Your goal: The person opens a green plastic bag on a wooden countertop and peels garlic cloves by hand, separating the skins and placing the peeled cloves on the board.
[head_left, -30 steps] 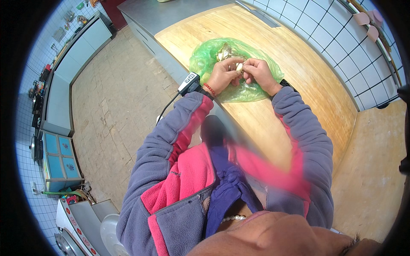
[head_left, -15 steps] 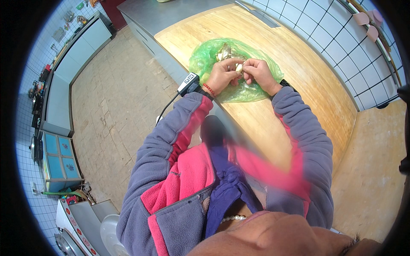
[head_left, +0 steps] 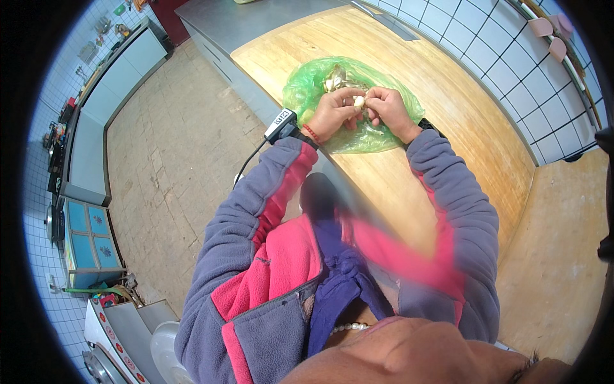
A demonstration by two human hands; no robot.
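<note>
A pale garlic clove [head_left: 359,102] is pinched between my two hands above a green plastic bag [head_left: 307,84]. My left hand [head_left: 334,113] grips it between thumb and forefinger. From the other side, the closed fingertips of my right hand [head_left: 389,110] meet the clove; whether they hold a bit of skin is too small to tell. Garlic heads and loose papery skins [head_left: 335,78] lie on the bag just beyond my hands. The bag is spread on a wooden board [head_left: 448,121], and my wrists rest over its near side.
The board covers much of a grey counter [head_left: 217,25] whose edge runs along my left. White tiled wall [head_left: 480,38] bounds the far right, with pink holders [head_left: 541,27] on it. A flat dark-grey object [head_left: 387,23] lies at the board's far edge. Tiled floor [head_left: 166,153] stretches leftward.
My hands stay nearly in place, both still at the clove. The clove has turned slightly and shows a little more white between the fingertips.
</note>
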